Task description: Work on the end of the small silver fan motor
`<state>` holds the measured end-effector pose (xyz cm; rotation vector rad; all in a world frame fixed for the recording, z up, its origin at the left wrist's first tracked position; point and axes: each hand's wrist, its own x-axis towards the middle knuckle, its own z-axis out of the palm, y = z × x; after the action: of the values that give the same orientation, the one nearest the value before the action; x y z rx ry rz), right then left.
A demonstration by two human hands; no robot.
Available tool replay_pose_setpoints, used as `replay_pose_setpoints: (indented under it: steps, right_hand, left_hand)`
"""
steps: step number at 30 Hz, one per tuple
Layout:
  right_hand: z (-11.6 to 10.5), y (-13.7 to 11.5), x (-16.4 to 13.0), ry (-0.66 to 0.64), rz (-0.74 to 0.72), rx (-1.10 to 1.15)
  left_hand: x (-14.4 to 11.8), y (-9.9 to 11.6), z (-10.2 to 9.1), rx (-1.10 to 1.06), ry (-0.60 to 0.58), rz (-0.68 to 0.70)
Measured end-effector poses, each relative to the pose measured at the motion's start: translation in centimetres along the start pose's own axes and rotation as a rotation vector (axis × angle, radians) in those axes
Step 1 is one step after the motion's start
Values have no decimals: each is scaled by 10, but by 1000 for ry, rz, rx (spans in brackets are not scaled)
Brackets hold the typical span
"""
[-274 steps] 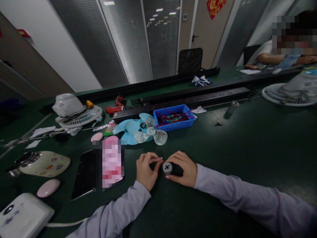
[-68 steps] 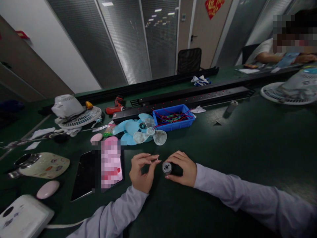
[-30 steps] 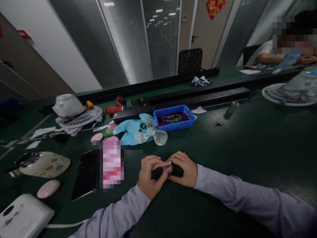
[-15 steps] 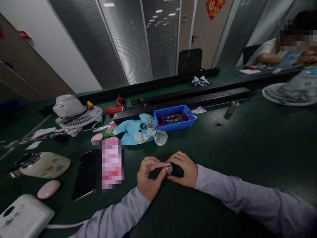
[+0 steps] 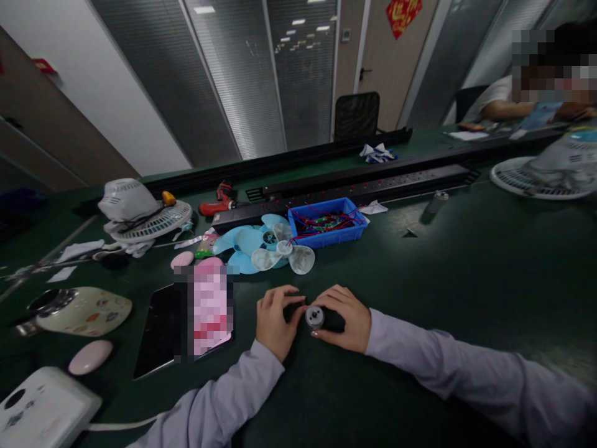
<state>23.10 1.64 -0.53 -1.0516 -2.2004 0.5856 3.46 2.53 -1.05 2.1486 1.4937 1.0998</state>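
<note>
A small round motor (image 5: 314, 316) is held end-up on the dark green table (image 5: 466, 261), right in front of the person, its silvery face turned toward the camera. It is gripped by the right hand (image 5: 344, 317), whose fingers are curled around the dark body from the right side, presumably so the face is kept steady and open to view. The left hand (image 5: 274, 318) is set just beside it, thumb and forefinger drawn together close to the motor's left edge; whether something tiny is pinched there cannot be made out. Behind the hands, pale blue fan blades (image 5: 261, 246) are laid beside a blue bin (image 5: 326, 225) filled with red wires, kept within easy reach. A white fan grille (image 5: 140, 214) is seen further left, and a pink oval piece (image 5: 91, 356) near the lower left. The motor's body is mostly hidden by the right hand's fingers, and a patch beside the left hand is blurred out.
</note>
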Motion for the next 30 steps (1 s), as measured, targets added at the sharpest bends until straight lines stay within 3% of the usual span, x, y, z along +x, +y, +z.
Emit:
replay_pose_setpoints:
  steps: [5,12,17,23,30]
  right_hand:
    - [-1,0,0,-8,4,-1]
    - [1,2,-1,1,-13,2]
    - [2,3,0,-2,-23,0]
    - [0,0,0,-8,-10,9]
    - [0,0,0,8,-14,20]
  left_hand:
    - [0,4,-2,-1,38,63]
    - [-9,17,-6,-166,259,219]
    - [-13,19,-4,-246,192,287]
    - [-13,21,-4,-304,233,308]
    - [-12,24,-4,-342,194,297]
